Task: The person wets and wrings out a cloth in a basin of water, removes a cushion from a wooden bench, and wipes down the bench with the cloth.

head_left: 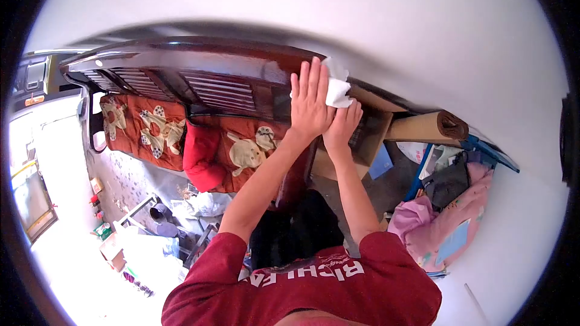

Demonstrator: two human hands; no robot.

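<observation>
My left hand [310, 101] lies flat, fingers stretched out, over a white tissue [338, 92] at the right end of the dark wooden bench's top rail [241, 63]. The tissue sticks out beyond the fingers on the right, and a sliver of white shows at their left. Close beside it, lower and to the right, is my right hand [342, 125]. Its fingers are extended and slightly bent, with the tips by the tissue's lower edge. Whether those fingertips press on the tissue or on the wood is hidden.
Orange patterned cushions [157, 130] and a red cushion [202, 157] cover the bench seat. Right of the bench stand an open cardboard box [368, 121] and a brown roll [429, 127]. Pink bedding [447, 223] and a dark bag [446, 180] lie farther right. A white wall [459, 42] runs behind.
</observation>
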